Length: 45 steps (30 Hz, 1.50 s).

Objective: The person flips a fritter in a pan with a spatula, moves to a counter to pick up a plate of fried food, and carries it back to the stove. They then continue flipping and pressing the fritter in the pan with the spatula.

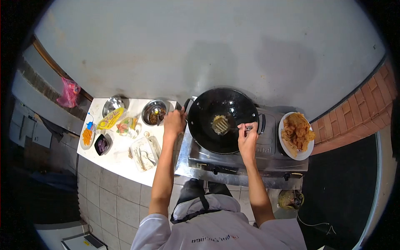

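My right hand (248,132) is closed round the handle of a slotted spatula (222,126). Its slotted head rests in a black wok (208,139), against a small clump of pale brown food (216,120) near the middle. My left hand (175,121) is at the wok's left handle (188,104), fingers curled onto it; the grip is partly hidden. Just left of that hand stands a metal bowl (146,110) holding a dark brown mixture and a spoon.
The wok sits on a steel gas stove (266,156). A white plate (301,156) of fried food stands at right. The white table (125,166) holds a clear plastic container (143,154), a yellow packet (111,119), a black dish (101,144), a plate of orange shreds (87,137) and another metal bowl (113,105).
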Each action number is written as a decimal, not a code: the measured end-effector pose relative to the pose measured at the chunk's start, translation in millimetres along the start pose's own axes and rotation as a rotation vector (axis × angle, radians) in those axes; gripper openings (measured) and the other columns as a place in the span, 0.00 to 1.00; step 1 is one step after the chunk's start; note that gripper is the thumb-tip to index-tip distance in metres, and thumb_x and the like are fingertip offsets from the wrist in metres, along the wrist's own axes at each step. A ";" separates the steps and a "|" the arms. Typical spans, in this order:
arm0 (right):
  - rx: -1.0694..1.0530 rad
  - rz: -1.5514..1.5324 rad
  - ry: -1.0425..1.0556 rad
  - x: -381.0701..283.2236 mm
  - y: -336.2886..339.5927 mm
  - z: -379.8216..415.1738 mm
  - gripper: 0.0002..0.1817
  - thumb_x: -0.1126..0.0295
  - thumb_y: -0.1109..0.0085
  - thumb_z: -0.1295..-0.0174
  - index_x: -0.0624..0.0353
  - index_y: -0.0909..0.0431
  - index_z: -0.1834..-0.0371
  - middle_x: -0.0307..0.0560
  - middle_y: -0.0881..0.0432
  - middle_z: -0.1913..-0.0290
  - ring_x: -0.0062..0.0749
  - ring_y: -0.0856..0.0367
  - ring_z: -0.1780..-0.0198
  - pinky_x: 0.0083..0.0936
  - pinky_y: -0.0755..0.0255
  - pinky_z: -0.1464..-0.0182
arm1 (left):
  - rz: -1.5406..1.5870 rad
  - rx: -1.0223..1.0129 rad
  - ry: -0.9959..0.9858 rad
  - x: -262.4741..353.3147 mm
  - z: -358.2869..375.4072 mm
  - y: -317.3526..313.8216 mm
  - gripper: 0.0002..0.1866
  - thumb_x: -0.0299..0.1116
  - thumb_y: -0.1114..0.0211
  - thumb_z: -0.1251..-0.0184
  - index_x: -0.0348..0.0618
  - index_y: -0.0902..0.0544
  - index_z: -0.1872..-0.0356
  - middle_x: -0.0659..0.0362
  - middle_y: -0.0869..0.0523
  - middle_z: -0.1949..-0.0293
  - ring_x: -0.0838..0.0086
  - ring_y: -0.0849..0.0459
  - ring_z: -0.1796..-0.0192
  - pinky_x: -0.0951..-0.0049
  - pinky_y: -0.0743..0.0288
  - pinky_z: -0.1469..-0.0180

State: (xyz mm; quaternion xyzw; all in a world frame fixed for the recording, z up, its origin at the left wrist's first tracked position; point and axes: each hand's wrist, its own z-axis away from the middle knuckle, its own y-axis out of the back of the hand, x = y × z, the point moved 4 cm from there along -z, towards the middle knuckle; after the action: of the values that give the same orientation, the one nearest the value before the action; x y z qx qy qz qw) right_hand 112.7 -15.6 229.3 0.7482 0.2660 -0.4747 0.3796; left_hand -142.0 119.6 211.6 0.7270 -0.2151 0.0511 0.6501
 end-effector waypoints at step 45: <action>0.337 0.185 -0.005 -4.6 -33.7 34.8 0.09 0.73 0.46 0.33 0.64 0.36 0.61 0.51 0.19 0.72 0.33 0.20 0.73 0.29 0.27 0.71 | 0.187 0.023 -0.197 -0.5 -3.8 -2.4 0.14 0.41 0.39 0.35 0.39 0.16 0.65 0.46 0.16 0.75 0.48 0.16 0.67 0.52 0.23 0.62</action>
State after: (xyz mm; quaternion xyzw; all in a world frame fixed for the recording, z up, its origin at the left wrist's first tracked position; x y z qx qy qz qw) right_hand 67.6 -25.1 213.8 0.8214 0.1116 -0.4774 0.2915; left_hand -140.8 123.6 209.8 0.7127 -0.3441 0.0420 0.6098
